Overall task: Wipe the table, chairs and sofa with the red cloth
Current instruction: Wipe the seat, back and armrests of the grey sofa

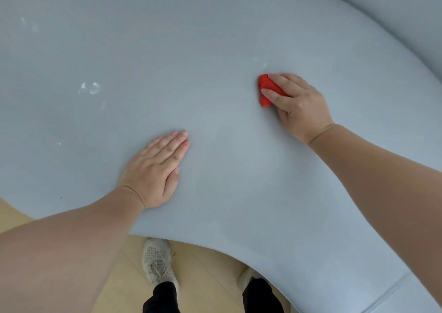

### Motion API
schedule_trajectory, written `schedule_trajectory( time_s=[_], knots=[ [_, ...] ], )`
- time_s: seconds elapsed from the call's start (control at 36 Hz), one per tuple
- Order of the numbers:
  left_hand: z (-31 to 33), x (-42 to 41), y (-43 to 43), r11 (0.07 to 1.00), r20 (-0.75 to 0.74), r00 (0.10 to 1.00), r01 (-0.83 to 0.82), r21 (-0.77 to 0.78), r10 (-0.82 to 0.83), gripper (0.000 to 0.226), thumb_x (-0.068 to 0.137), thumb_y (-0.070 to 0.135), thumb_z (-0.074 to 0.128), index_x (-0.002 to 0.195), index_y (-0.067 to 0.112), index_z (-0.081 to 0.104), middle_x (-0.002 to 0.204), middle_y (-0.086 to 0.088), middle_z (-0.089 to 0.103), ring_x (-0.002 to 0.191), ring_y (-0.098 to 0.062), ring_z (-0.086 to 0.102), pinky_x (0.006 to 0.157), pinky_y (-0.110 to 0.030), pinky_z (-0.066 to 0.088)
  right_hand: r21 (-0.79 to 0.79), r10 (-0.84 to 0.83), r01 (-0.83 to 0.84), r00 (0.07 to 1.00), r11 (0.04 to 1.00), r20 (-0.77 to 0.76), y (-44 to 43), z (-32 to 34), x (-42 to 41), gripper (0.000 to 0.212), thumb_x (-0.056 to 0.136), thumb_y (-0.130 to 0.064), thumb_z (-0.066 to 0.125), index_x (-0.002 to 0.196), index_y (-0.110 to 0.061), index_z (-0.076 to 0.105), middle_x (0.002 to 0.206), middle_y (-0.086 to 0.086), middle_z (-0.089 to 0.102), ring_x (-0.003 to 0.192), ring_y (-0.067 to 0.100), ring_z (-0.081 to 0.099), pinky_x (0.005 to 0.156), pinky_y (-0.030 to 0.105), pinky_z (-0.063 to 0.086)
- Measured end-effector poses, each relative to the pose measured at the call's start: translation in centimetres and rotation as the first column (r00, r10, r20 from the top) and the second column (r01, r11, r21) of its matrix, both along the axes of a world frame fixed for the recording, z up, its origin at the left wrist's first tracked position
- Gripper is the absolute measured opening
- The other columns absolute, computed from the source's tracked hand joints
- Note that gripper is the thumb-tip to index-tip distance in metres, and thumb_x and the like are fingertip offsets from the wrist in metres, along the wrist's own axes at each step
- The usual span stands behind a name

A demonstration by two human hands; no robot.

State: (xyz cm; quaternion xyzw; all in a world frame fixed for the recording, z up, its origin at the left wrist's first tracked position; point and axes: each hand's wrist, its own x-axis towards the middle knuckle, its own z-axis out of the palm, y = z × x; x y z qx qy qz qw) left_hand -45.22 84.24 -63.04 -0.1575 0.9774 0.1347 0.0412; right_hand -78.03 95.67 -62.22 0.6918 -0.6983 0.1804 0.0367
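Observation:
A wide, curved pale blue-grey sofa seat [215, 49] fills most of the head view. My right hand [296, 104] grips a bunched red cloth [266, 90] and presses it onto the seat right of centre; the cloth shows only at the fingertips, the rest lies under the palm. My left hand [157, 169] rests flat on the seat near its front edge, fingers straight and together, holding nothing. White smudges [92, 88] mark the seat at the left, and fainter ones [260, 61] lie just beyond the cloth.
The sofa's raised back [394, 6] curves along the upper right. Its front edge bows inward above a light wooden floor [205, 277], where my feet stand in pale shoes [157, 262]. A seam [392, 291] crosses the seat at the bottom right.

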Motion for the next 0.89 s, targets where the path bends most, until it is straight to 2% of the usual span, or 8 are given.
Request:
schedule_trajectory(
  time_s=[0.28, 0.47, 0.58, 0.69, 0.81, 0.89],
  knots=[
    [-0.2, 0.0, 0.1, 1.000, 0.000, 1.000, -0.004, 0.016, 0.004, 0.056, 0.086, 0.016, 0.033, 0.138, -0.003, 0.041, 0.147, -0.016, 0.036, 0.136, -0.028, 0.034, 0.114, -0.043, 0.024, 0.021, -0.196, 0.196, 0.980, 0.980, 0.023, -1.1, 0.0, -7.3, 0.027, 0.093, -0.007, 0.054, 0.114, -0.007, 0.070, 0.128, 0.021, 0.058, 0.113, 0.044, 0.058, 0.096, 0.049, 0.048],
    [-0.2, -0.1, -0.1, 1.000, -0.007, 1.000, -0.010, 0.025, 0.010, 0.055, 0.086, 0.014, 0.033, 0.137, -0.004, 0.040, 0.145, -0.017, 0.040, 0.136, -0.028, 0.034, 0.115, -0.042, 0.023, 0.044, -0.197, 0.195, 0.979, 0.980, 0.044, -1.8, -0.5, -9.4, 0.029, 0.094, -0.009, 0.052, 0.117, -0.008, 0.069, 0.131, 0.019, 0.057, 0.116, 0.042, 0.056, 0.098, 0.047, 0.046],
    [-0.2, -0.3, -0.1, 0.999, -0.011, 1.000, -0.007, 0.035, 0.007, 0.055, 0.086, 0.015, 0.033, 0.138, -0.002, 0.038, 0.144, -0.016, 0.041, 0.135, -0.028, 0.035, 0.116, -0.040, 0.021, 0.163, -0.394, 0.374, 0.911, 0.913, 0.117, -2.4, -0.1, -14.0, 0.035, 0.095, -0.017, 0.047, 0.126, -0.010, 0.062, 0.140, 0.014, 0.051, 0.127, 0.034, 0.049, 0.110, 0.032, 0.034],
    [-0.4, -0.3, -0.3, 0.999, -0.004, 1.000, -0.011, 0.031, 0.011, 0.055, 0.086, 0.016, 0.034, 0.139, 0.000, 0.035, 0.144, -0.015, 0.040, 0.139, -0.024, 0.029, 0.116, -0.039, 0.021, 0.188, -0.517, 0.489, 0.844, 0.852, 0.146, -3.0, -0.2, -16.9, 0.036, 0.097, -0.022, 0.044, 0.126, -0.011, 0.063, 0.140, 0.010, 0.052, 0.125, 0.029, 0.051, 0.107, 0.015, 0.029],
    [-0.3, -0.5, -0.2, 0.999, 0.010, 1.000, -0.026, 0.035, 0.025, 0.055, 0.086, 0.017, 0.032, 0.139, 0.001, 0.034, 0.143, -0.014, 0.041, 0.140, -0.023, 0.028, 0.116, -0.038, 0.020, 0.232, -0.621, 0.590, 0.778, 0.773, 0.092, -4.1, -0.2, -17.8, 0.041, 0.090, -0.018, 0.044, 0.126, -0.013, 0.062, 0.141, 0.009, 0.051, 0.121, 0.034, 0.052, 0.104, 0.026, 0.035],
    [0.0, -0.6, -0.2, 0.999, 0.015, 1.000, -0.022, 0.036, 0.022, 0.055, 0.085, 0.017, 0.033, 0.137, 0.001, 0.036, 0.142, -0.015, 0.043, 0.135, -0.025, 0.034, 0.115, -0.038, 0.021, 0.219, -0.653, 0.628, 0.755, 0.746, 0.061, -4.6, 0.1, -17.2, 0.034, 0.086, -0.018, 0.042, 0.111, -0.016, 0.065, 0.130, 0.005, 0.057, 0.107, 0.034, 0.055, 0.092, 0.030, 0.040]
  ],
)
